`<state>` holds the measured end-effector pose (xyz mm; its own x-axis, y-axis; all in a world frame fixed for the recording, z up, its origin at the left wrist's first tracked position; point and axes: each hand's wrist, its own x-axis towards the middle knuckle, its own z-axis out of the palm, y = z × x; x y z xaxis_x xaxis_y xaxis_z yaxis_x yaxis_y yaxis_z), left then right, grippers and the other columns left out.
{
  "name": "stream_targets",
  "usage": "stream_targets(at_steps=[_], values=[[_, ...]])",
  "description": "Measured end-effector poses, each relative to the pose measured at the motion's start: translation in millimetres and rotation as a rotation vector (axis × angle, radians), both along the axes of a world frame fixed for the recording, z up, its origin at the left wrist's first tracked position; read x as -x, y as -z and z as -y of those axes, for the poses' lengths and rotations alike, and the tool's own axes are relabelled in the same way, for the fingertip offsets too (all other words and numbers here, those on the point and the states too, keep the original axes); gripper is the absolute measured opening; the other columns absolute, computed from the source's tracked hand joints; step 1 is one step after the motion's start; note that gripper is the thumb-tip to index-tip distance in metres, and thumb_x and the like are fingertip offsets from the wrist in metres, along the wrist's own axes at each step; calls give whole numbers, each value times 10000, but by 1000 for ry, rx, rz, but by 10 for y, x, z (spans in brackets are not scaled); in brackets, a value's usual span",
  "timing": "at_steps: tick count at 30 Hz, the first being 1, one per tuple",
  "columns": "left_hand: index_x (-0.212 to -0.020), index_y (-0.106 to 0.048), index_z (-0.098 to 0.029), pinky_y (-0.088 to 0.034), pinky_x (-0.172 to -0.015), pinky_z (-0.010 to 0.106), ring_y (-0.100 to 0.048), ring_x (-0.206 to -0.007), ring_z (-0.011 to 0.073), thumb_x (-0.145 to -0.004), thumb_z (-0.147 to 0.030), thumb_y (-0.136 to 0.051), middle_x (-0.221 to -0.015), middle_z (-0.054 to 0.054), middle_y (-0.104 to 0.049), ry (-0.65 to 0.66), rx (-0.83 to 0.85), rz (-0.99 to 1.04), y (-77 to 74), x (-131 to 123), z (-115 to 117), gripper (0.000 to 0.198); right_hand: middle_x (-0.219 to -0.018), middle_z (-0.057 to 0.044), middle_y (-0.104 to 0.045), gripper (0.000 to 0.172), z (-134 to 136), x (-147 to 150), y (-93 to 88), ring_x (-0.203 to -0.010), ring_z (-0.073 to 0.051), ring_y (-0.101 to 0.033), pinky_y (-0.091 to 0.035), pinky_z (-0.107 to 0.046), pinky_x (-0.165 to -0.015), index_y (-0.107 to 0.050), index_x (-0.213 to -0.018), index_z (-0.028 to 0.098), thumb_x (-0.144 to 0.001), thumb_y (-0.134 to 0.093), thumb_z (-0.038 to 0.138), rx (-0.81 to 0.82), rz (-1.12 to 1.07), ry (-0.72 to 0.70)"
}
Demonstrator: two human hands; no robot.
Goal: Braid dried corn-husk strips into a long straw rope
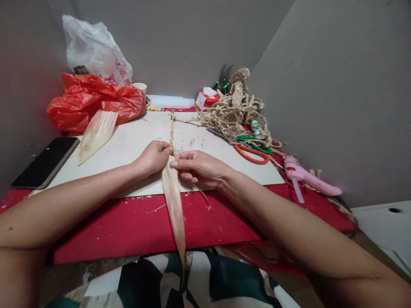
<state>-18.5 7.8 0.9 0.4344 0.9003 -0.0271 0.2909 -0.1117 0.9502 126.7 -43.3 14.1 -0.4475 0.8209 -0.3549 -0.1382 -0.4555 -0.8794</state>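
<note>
A thin braided straw cord [172, 128] runs down the white board [135, 132] to my fingertips. My left hand [156, 156] is closed in a pinch on the lower end of that cord. Just right of it, my right hand [197, 167] pinches a dry husk leaf [174, 192] near its top, thumb lying over it. The pale leaf hangs down over the table edge toward my lap, narrowing to a point. A few thin loose strands stick out below my right hand. The exact join of leaf and cord is hidden by my fingers.
Another husk leaf [96, 137] leans by a red plastic bag [96, 102]; a phone [46, 162] lies left. On the right are a heap of braided cord [231, 111], orange-and-green scissors [253, 154] and a pink glue gun [308, 177]. A tissue pack [207, 99] stands behind.
</note>
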Motion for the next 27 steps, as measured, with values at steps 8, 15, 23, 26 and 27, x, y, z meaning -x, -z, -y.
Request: stream_targets(at_steps=[8,15,23,26,27], values=[[-589,-536,-125,-237,-453,236,-352,-436,64,-818,-208,-445,-486,-2,-471,-3,-14,-52,-17,-5,12,260,-428,55,-492,209,-4,-13,14,-321,-28,-385,-261,-131,-305,-514,-650,142,-702,-676,264,-59,48,50],[-613,-547,-118,-260,-460,246,-356,-421,64,-833,-228,-437,-489,8,-487,-25,4,-29,-29,-7,17,269,-424,12,-558,150,36,35,2,-326,-60,-473,-359,-147,-326,-539,-633,130,-733,-612,215,-149,186,54],[-543,-481,-151,-279,-487,270,-364,-453,80,-811,-209,-445,-482,-2,-440,-48,-114,-35,17,-28,26,277,-430,-5,-572,150,50,133,0,-349,-78,-503,-409,-167,-355,-550,-643,125,-767,-571,207,-237,288,93],[-546,-476,-153,-282,-492,273,-369,-460,84,-813,-210,-446,-489,2,-442,-65,-128,-25,29,-33,35,275,-418,1,-560,161,49,159,-5,-346,-78,-496,-410,-173,-365,-536,-631,137,-781,-544,193,-237,304,109],[-553,-481,-151,-280,-490,270,-373,-464,84,-817,-216,-441,-495,3,-449,-58,-121,-22,33,-33,34,275,-411,7,-551,165,51,170,-10,-339,-77,-487,-407,-176,-365,-528,-625,143,-785,-532,183,-245,317,118]])
